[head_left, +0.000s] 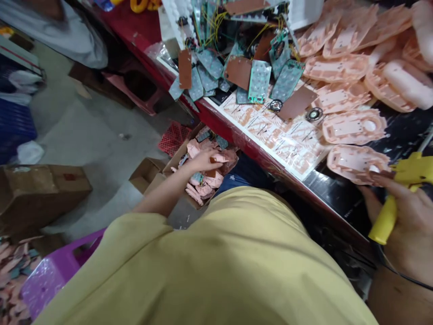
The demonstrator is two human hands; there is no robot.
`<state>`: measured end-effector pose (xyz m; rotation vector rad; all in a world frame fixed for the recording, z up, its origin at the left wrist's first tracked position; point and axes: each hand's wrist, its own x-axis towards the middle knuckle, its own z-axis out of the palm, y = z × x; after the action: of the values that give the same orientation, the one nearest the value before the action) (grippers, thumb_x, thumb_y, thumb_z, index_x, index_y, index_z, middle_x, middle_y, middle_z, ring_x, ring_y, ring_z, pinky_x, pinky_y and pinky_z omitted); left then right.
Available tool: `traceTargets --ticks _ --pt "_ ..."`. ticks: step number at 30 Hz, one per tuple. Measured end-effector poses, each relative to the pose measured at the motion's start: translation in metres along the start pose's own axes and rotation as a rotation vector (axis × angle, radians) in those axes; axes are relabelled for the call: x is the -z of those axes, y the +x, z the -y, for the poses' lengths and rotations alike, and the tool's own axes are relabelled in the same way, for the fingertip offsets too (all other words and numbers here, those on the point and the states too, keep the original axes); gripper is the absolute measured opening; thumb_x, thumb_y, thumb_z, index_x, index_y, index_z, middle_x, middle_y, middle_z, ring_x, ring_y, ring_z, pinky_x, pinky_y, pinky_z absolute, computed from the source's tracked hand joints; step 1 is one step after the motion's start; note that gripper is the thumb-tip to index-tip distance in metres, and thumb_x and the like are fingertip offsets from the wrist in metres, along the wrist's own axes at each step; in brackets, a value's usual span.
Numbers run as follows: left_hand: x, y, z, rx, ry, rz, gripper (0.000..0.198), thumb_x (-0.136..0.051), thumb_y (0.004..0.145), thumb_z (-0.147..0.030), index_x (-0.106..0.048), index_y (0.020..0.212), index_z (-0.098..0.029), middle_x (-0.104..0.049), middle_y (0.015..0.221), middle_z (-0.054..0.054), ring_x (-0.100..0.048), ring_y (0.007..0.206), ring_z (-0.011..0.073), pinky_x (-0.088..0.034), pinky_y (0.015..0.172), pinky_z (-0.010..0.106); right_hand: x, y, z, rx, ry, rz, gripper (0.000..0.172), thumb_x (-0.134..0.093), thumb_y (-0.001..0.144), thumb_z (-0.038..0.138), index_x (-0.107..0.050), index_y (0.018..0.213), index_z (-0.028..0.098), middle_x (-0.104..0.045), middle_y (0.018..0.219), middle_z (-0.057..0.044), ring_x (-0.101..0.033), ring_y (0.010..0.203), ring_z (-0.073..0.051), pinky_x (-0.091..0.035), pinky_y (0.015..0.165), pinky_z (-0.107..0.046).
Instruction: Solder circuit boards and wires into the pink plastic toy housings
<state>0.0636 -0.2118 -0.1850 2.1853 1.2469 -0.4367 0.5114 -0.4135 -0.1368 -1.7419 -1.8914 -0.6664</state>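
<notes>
- A cluttered workbench [237, 131] with a red front edge runs diagonally above a grey concrete floor; circuit boards [259, 81] crowd its far end, and pink plastic shells [353, 126] cover its right side.
- Below the front edge, on the floor, stands an open cardboard box [176, 158] holding more pink pieces, some with green boards attached.
- The left hand [203, 160] reaches down into that box, its fingers closed around one pink piece [219, 159]; the piece pokes out past the fingertips toward the bench side of the box, above the rest of the pile.
- The right hand [406, 216] rests at the bench's near right edge, wrapped around a yellow glue gun [399, 194] whose nozzle end touches the nearest pink shell [358, 162].
- Judged from this: the lift would go best straight up, with the grip kept firm so that neighbouring pieces and wires do not drag along.
- The gun is best kept steady and pointed away while the eyes are on the box.
</notes>
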Motion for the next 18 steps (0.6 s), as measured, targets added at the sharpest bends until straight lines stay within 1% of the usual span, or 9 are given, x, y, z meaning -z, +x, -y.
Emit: traceTargets --ticks 2,4,7,9,11,13,14,16,18 --pt "-0.017 0.015 -0.007 0.032 0.057 0.017 0.063 -0.061 0.085 -0.055 -0.064 0.121 -0.003 -0.064 0.127 0.027 -0.058 0.120 0.0382 -0.044 0.103 0.047 0.002 0.000 0.004 0.016 0.000 0.021 0.055 -0.081 0.079 0.027 -0.062 0.131 0.031 -0.072 0.083 -0.001 -0.067 0.065 -0.020 -0.052 0.052 -0.027" --pt "-0.014 0.021 -0.019 0.001 0.096 0.057 0.057 -0.067 0.081 -0.056 -0.070 0.106 -0.004 -0.069 0.114 0.027 -0.062 0.112 0.0397 -0.046 0.098 0.047 0.006 -0.001 0.009 0.028 0.020 0.029 0.057 -0.080 0.080 0.023 -0.060 0.133 0.029 -0.075 0.097 -0.003 -0.071 0.076 -0.022 -0.057 0.062 -0.027" --pt "0.022 0.016 -0.047 -0.231 0.021 0.229 0.034 -0.067 0.084 -0.044 -0.074 0.102 -0.016 -0.077 0.099 0.011 -0.071 0.092 0.0239 -0.051 0.083 0.029 0.014 -0.001 0.019 0.048 0.058 0.026 0.059 -0.080 0.079 0.017 -0.060 0.134 0.026 -0.076 0.098 -0.003 -0.073 0.078 -0.021 -0.060 0.071 -0.026" --pt "0.054 0.012 -0.076 -0.538 -0.138 0.344 0.026 -0.060 0.090 -0.036 -0.075 0.106 -0.021 -0.078 0.095 0.004 -0.072 0.082 0.0156 -0.050 0.076 0.022 0.018 0.001 0.028 0.075 0.108 0.055 0.060 -0.079 0.079 0.011 -0.059 0.134 0.025 -0.076 0.097 -0.002 -0.072 0.077 -0.019 -0.060 0.075 -0.024" --pt "0.082 0.016 -0.107 -0.688 -0.159 0.082 0.028 -0.052 0.096 -0.034 -0.075 0.100 -0.020 -0.078 0.089 0.003 -0.071 0.079 0.0144 -0.051 0.077 0.024 0.021 0.004 0.037 0.100 0.171 0.078 0.061 -0.077 0.079 0.008 -0.058 0.134 0.024 -0.076 0.098 -0.001 -0.073 0.080 -0.017 -0.060 0.082 -0.023" --pt "0.100 0.031 -0.136 -0.681 0.023 -0.344 0.028 -0.050 0.095 -0.031 -0.074 0.102 -0.019 -0.076 0.100 0.006 -0.070 0.091 0.0194 -0.051 0.086 0.032 0.022 0.008 0.042 0.081 0.180 0.040 0.060 -0.080 0.077 0.009 -0.060 0.132 0.024 -0.076 0.102 -0.002 -0.073 0.085 -0.018 -0.060 0.085 -0.024" --pt "0.106 0.042 -0.148 -0.658 0.142 -0.484 0.027 -0.053 0.093 -0.031 -0.073 0.107 -0.018 -0.074 0.109 0.009 -0.068 0.101 0.0240 -0.050 0.091 0.038 0.023 0.009 0.043 0.055 0.167 0.014 0.059 -0.082 0.076 0.011 -0.061 0.130 0.023 -0.076 0.103 -0.003 -0.074 0.087 -0.019 -0.060 0.086 -0.025" --pt "0.110 0.065 -0.164 -0.628 0.343 -0.623 0.032 -0.058 0.088 -0.029 -0.069 0.115 -0.016 -0.069 0.123 0.014 -0.062 0.116 0.0323 -0.048 0.096 0.048 0.024 0.008 0.041 -0.020 0.153 -0.007 0.058 -0.085 0.074 0.015 -0.063 0.126 0.023 -0.075 0.107 -0.005 -0.073 0.091 -0.020 -0.060 0.086 -0.027" --pt "0.112 0.084 -0.171 -0.623 0.449 -0.624 0.034 -0.058 0.087 -0.027 -0.068 0.116 -0.013 -0.069 0.120 0.016 -0.061 0.116 0.0343 -0.046 0.096 0.051 0.024 0.004 0.036 -0.100 0.187 0.031 0.057 -0.085 0.074 0.019 -0.063 0.126 0.023 -0.073 0.112 -0.006 -0.072 0.096 -0.022 -0.060 0.088 -0.030"
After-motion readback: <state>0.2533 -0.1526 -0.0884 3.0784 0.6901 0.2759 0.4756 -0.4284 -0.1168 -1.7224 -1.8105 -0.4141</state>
